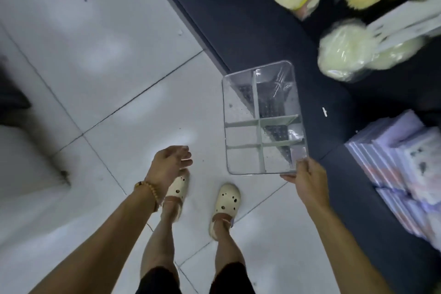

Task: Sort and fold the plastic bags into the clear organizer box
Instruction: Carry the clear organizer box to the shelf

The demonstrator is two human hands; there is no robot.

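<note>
Right hand (307, 180) gripping the near corner of the clear organizer box (241, 150), held above the tiled floor (100, 59), white dividers (257, 124) splitting seemingly bare compartments; left hand (170, 162) loose, holding nothing.

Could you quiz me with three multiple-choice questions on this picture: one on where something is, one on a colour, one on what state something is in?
1. Which corner of the clear organizer box does the right hand grip?
A. far left
B. near right
C. far right

2. What colour are the clogs?
A. cream
B. red
C. black

3. How is the left hand?
A. gripping the box
B. holding a bag
C. open, holding nothing

Answers: 1 B, fingers curl round the corner nearest the person; 2 A, both look pale cream; 3 C, its fingers are relaxed over the floor tiles.
</note>
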